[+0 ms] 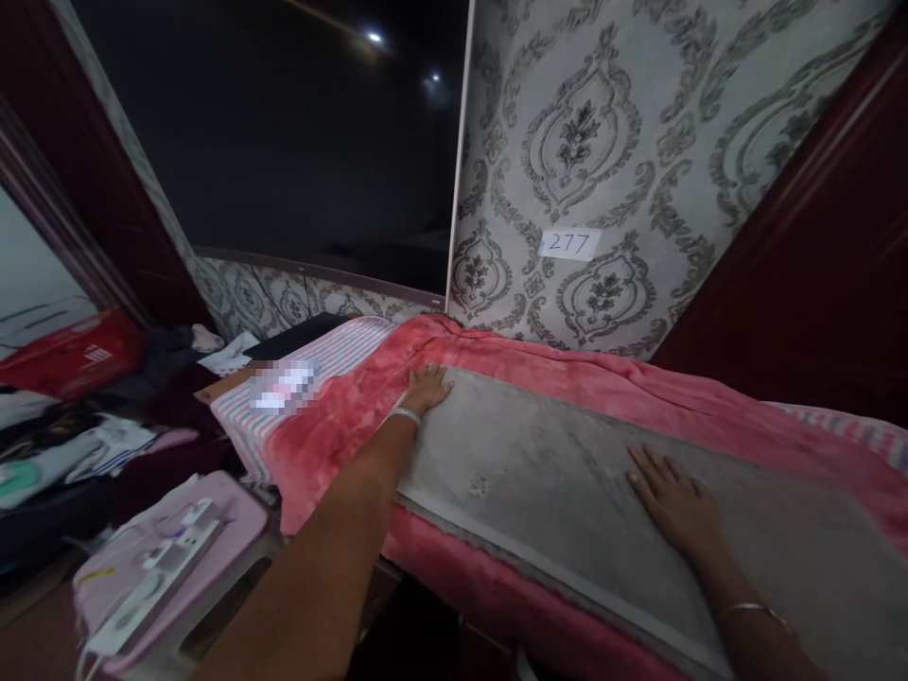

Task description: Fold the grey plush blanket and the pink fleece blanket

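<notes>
A long grey fabric panel (pixel 546 463) with a pale front edge and a small worn spot lies flat over a pink-red plush blanket (pixel 340 407). My left hand (pixel 427 386) rests at the panel's far left corner, fingers spread, partly on the blanket. Farther right, my right hand (pixel 671 497) lies flat on the panel's surface with its fingers stretched out. Neither hand grips anything. A bangle shows on each wrist.
Striped cloth (pixel 340 345) shows under the blanket at the left. A pink stool (pixel 241 501) carries a white power strip (pixel 160 582). Piled clothes (pixel 106 445) and a red bag (pixel 78 350) lie at far left. A large dark television (pixel 284 142) stands behind, against the patterned wall (pixel 582 123).
</notes>
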{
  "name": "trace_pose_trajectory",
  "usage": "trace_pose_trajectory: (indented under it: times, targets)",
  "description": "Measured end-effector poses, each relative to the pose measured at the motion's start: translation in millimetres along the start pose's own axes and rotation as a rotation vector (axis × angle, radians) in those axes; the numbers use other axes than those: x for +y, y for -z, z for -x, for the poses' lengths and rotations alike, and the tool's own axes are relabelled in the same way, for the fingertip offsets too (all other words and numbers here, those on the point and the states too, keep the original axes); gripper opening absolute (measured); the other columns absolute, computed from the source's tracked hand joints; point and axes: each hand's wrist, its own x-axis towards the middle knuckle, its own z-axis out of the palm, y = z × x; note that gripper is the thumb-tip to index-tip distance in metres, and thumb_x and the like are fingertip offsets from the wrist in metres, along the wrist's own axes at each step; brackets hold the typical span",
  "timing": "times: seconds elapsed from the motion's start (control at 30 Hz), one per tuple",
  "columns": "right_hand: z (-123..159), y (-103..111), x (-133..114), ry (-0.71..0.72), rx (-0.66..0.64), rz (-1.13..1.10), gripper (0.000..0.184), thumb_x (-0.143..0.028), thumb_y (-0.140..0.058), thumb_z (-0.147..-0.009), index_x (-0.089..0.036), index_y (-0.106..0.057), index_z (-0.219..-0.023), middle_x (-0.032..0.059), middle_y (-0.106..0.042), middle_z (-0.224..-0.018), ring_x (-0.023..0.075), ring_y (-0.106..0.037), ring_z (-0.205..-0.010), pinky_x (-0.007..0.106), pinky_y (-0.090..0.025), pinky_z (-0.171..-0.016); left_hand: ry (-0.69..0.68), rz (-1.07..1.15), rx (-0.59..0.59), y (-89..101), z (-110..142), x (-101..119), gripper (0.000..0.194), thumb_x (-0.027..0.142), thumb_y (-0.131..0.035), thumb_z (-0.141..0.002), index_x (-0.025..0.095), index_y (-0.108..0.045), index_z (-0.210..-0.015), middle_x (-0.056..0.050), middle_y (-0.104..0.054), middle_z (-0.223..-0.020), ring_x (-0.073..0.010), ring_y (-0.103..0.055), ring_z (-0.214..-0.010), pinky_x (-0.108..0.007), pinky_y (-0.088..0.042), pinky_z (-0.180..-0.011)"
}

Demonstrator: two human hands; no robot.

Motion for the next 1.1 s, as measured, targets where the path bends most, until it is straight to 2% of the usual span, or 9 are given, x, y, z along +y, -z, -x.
trace_pose_trajectory:
  times: [0.13,0.23,0.4,0.57,0.73,0.83,0.9,1.0,1.1]
  targets:
    - [1,3,0,0.006,-0.006,0.002,0.065,-0.052,-0.021,-0.098,-0.028,-0.048,-0.153,0.0086,-0.046,-0.159,0.0343,-0.046,-0.143,0.063,-0.038,-0.112,-0.063,0.006,-0.055,0.8,10,-8,0.070,0.058,-0.030,-0.101,0.023,-0.030,-0.161,-0.013,-0.021,-0.171,-0.0329,-0.013,-0.159,-0.062,-0.010,-0.125]
    - [2,5,1,0.011,0.001,-0.007,0.067,-0.052,-0.021,-0.098,-0.027,-0.048,-0.153,0.0091,-0.046,-0.159,0.0346,-0.045,-0.143,0.063,-0.038,-0.112,-0.120,0.009,-0.096,1.3,27,-21,0.070,0.058,-0.029,-0.102,0.024,-0.027,-0.163,-0.010,-0.017,-0.172,-0.0296,-0.009,-0.160,-0.057,-0.008,-0.127]
    - [3,5,3,-0.005,-0.022,-0.049,0.069,-0.054,-0.021,-0.097,-0.024,-0.049,-0.152,0.0115,-0.044,-0.160,0.0375,-0.043,-0.143,0.066,-0.037,-0.112,-0.193,0.017,-0.137,0.4,77,-52,0.070,0.056,-0.035,-0.102,0.026,-0.023,-0.164,-0.007,-0.011,-0.173,-0.0258,-0.005,-0.160,-0.048,-0.005,-0.128]
    - [2,10,1,-0.004,-0.024,-0.088,0.066,-0.054,-0.022,-0.100,-0.025,-0.049,-0.153,0.0144,-0.043,-0.161,0.0387,-0.042,-0.144,0.064,-0.035,-0.112,-0.234,0.081,-0.149,-2.8,126,-75,0.068,0.052,-0.037,-0.102,0.026,-0.024,-0.164,-0.007,-0.011,-0.173,-0.0242,-0.008,-0.160,-0.046,-0.008,-0.129]
    - [8,22,-5,-0.067,-0.158,-0.076,0.069,-0.057,-0.024,-0.099,-0.025,-0.045,-0.156,0.0139,-0.037,-0.164,0.0410,-0.036,-0.148,0.066,-0.032,-0.114,-0.214,0.113,-0.111,-9.3,157,-89,0.061,0.047,-0.034,-0.103,0.028,-0.032,-0.161,-0.004,-0.019,-0.172,-0.0221,-0.015,-0.159,-0.045,-0.011,-0.129]
    - [30,28,-6,-0.044,-0.224,-0.042,0.069,-0.058,-0.025,-0.098,-0.028,-0.041,-0.158,0.0090,-0.034,-0.166,0.0390,-0.033,-0.150,0.066,-0.033,-0.116,-0.209,0.166,-0.044,-12.5,168,-93,0.059,0.043,-0.035,-0.102,0.023,-0.042,-0.157,-0.008,-0.029,-0.170,-0.0222,-0.026,-0.156,-0.043,-0.018,-0.128]
    - [53,33,-6,-0.001,-0.245,-0.027,0.068,-0.058,-0.026,-0.098,-0.030,-0.040,-0.158,0.0069,-0.035,-0.166,0.0371,-0.033,-0.151,0.064,-0.036,-0.115,-0.172,0.246,0.040,-13.4,174,-93,0.055,0.037,-0.041,-0.099,0.020,-0.052,-0.150,-0.009,-0.042,-0.163,-0.0215,-0.036,-0.151,-0.040,-0.024,-0.126]
    - [91,43,-5,0.027,-0.247,-0.016,0.066,-0.054,-0.023,-0.099,-0.031,-0.041,-0.158,0.0061,-0.037,-0.165,0.0337,-0.034,-0.151,0.061,-0.037,-0.116,-0.052,0.345,0.163,-13.0,178,-89,0.051,0.031,-0.051,-0.091,0.018,-0.061,-0.139,-0.009,-0.060,-0.148,-0.0226,-0.051,-0.139,-0.039,-0.034,-0.121]
    - [121,50,-4,0.027,-0.213,-0.017,0.064,-0.051,-0.022,-0.100,-0.029,-0.043,-0.157,0.0065,-0.038,-0.165,0.0327,-0.034,-0.151,0.059,-0.036,-0.117,0.063,0.369,0.214,-11.7,179,-84,0.045,0.032,-0.053,-0.089,0.013,-0.066,-0.128,-0.012,-0.070,-0.129,-0.0253,-0.063,-0.119,-0.038,-0.047,-0.107]
